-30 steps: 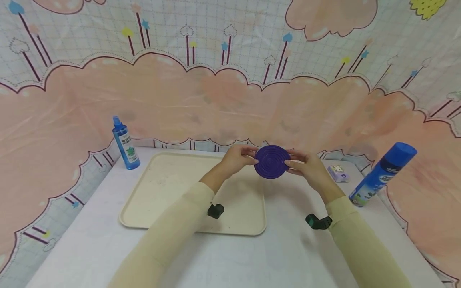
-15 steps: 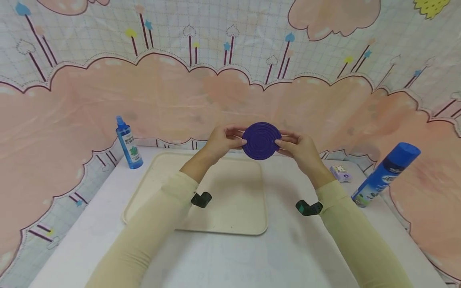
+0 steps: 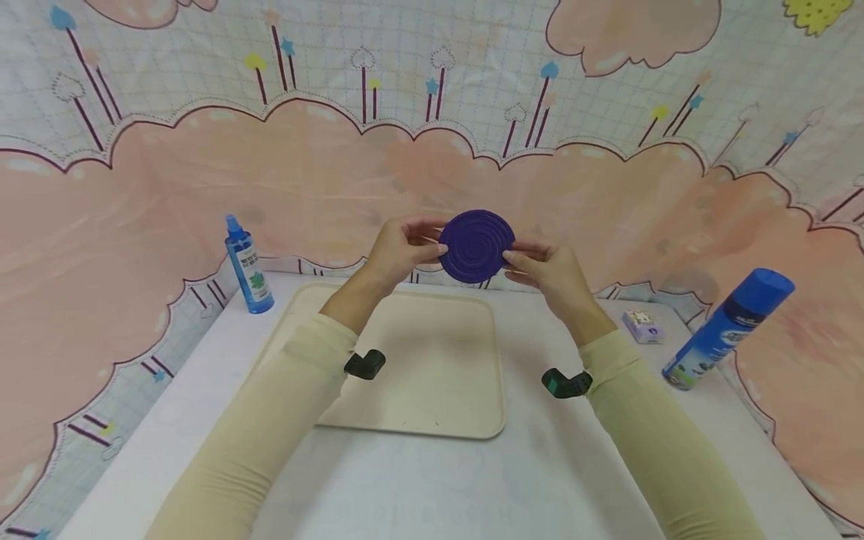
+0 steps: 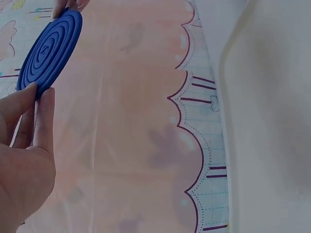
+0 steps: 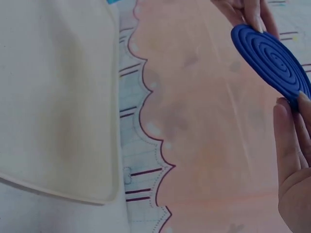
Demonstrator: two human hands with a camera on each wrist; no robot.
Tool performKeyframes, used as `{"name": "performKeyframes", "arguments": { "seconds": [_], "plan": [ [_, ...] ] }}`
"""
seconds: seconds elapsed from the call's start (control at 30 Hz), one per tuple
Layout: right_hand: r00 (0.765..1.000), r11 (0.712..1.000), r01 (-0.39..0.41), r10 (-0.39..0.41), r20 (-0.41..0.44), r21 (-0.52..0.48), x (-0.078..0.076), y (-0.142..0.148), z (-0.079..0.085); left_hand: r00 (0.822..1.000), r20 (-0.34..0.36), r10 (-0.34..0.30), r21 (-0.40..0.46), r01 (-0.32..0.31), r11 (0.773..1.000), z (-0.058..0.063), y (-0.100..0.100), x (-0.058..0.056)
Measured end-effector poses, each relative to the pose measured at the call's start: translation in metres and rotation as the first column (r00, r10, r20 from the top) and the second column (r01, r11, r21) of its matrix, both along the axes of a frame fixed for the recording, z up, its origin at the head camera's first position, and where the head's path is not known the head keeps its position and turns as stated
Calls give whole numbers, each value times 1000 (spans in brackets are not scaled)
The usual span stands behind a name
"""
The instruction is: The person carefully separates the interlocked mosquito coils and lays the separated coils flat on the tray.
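A round blue-purple coaster (image 3: 476, 246) with concentric spiral ridges is held up in the air, its ridged face toward the head camera. My left hand (image 3: 400, 251) pinches its left edge between thumb and fingers. On the opposite edge, my right hand (image 3: 548, 270) pinches it the same way. In the left wrist view the coaster (image 4: 51, 53) appears tilted, with the left hand (image 4: 29, 155) at its lower edge. The right wrist view shows the coaster (image 5: 272, 60) between the fingertips of both hands, the right hand (image 5: 296, 160) lowest.
Below lies a cream tray (image 3: 432, 424) on the white-covered table (image 3: 418, 487). A blue spray bottle (image 3: 250, 266) stands at the back left. At the right are a small purple box (image 3: 643, 328) and a tall blue aerosol can (image 3: 727, 328). A patterned cloth (image 3: 310, 180) hangs behind.
Both hands have raised the coaster and carried it somewhat to the left, from low over the tray's right edge to in front of the cloth. The grip stays the same.
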State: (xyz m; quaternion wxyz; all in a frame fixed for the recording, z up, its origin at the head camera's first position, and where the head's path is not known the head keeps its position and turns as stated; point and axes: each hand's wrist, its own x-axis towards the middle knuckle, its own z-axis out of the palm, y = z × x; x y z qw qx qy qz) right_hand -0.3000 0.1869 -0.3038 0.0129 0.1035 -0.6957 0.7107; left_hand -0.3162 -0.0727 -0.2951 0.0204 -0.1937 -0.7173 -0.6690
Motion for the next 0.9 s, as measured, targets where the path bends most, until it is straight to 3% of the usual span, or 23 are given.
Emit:
{"name": "performKeyframes", "arguments": {
  "seconds": [0.43, 0.67, 0.9],
  "plan": [
    [998, 997, 36, -39, 42, 65, 2, -4, -15, 995, 99, -7, 71, 0, 997, -12, -6, 4],
    [998, 992, 56, -58, 19, 114, 2, -4, -19, 992, 125, -9, 90, -2, 996, -16, -3, 1],
    [998, 994, 56, -55, -15, 92, 3, -4, -21, 989, 149, -23, 100, 8, 995, -19, -4, -1]
  ]
}}
